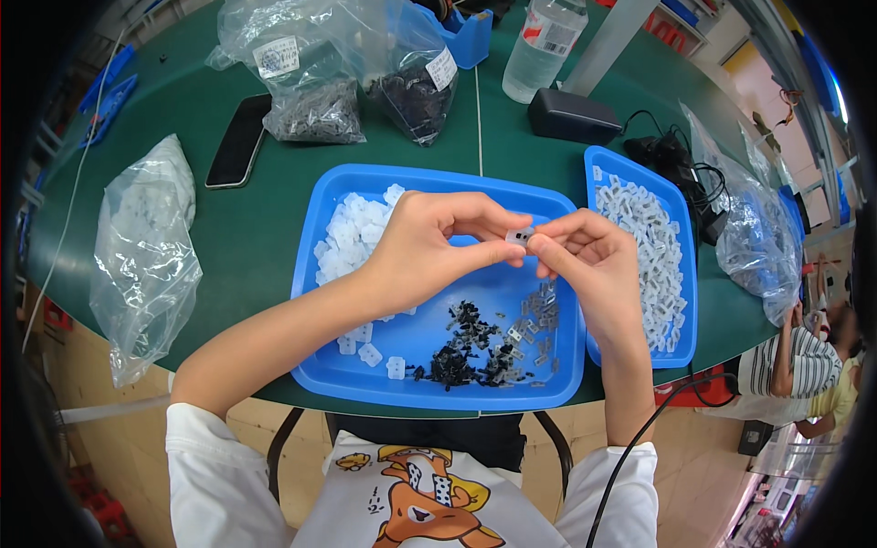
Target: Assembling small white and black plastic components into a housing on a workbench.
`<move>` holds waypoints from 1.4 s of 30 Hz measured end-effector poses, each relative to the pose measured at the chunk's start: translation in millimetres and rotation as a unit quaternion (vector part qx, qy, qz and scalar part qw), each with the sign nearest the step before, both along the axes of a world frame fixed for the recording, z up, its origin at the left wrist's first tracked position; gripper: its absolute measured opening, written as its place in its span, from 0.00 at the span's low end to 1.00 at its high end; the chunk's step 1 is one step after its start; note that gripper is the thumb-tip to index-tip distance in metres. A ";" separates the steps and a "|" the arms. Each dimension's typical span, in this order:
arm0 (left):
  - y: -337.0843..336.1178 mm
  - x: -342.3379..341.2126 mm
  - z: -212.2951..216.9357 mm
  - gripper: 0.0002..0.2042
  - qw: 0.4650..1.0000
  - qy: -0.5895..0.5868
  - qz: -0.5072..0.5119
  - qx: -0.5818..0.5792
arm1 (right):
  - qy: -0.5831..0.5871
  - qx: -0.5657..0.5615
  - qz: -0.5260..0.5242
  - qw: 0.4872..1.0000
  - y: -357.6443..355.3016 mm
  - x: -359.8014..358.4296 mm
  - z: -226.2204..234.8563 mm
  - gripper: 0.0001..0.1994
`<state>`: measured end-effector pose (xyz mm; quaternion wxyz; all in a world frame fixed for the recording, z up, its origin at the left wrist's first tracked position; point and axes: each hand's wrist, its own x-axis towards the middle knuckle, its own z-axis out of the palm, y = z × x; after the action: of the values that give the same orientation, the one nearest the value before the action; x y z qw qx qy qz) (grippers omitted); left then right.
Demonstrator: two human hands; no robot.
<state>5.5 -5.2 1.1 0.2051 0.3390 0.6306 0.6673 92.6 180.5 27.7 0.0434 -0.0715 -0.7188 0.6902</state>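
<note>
Between the fingertips of my left hand [438, 239] and my right hand [589, 256] is a small whitish plastic piece [520, 237] with dark spots on it. Both hands pinch it above a blue tray [306, 301]. At the tray's left lies a heap of white plastic pieces [352, 228], partly covered by my left arm. Small black parts [454, 363] are piled near its front edge. Beside them, small grey metal-looking pieces [539, 315] are scattered, some below my right wrist.
A second blue tray [678, 356] on the right holds many small pale pieces. Plastic bags [146, 247] [315, 105], a phone [237, 142], a bottle [545, 46] and a dark box [574, 114] with cables stand around on the green table. Other people [804, 365] sit at far right.
</note>
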 end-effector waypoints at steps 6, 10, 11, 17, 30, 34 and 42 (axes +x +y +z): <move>3.3 1.0 1.7 0.13 0.999 -0.039 -0.006 0.023 | 0.006 -0.021 0.003 1.000 -0.7 0.2 2.6 0.08; 3.0 0.7 1.7 0.14 0.996 -0.079 0.002 0.051 | 0.007 -0.052 0.027 0.998 1.5 -0.3 4.2 0.08; 2.9 0.4 1.4 0.14 0.995 -0.084 0.000 0.054 | 0.012 -0.050 0.032 0.998 1.6 -0.1 4.1 0.08; 2.7 -0.6 1.1 0.13 0.997 -0.069 -0.001 0.045 | 0.009 -0.066 0.040 0.997 3.5 -0.6 0.2 0.08; 2.0 0.9 -0.2 0.12 1.000 -0.014 0.000 0.018 | -0.009 -0.078 0.052 0.996 5.4 -1.5 -2.3 0.07; 2.9 1.4 -1.7 0.13 0.999 0.028 0.017 0.008 | -0.002 -0.075 0.045 0.996 2.8 -1.7 -2.4 0.07; 4.7 2.6 3.2 0.12 0.998 0.043 0.000 -0.049 | 0.071 0.125 0.023 0.989 -6.5 -0.5 -10.9 0.08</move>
<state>8.0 -0.6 4.3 0.1942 0.3573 0.6707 0.6203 92.0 174.0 16.9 0.0872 0.0008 -0.7957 0.5994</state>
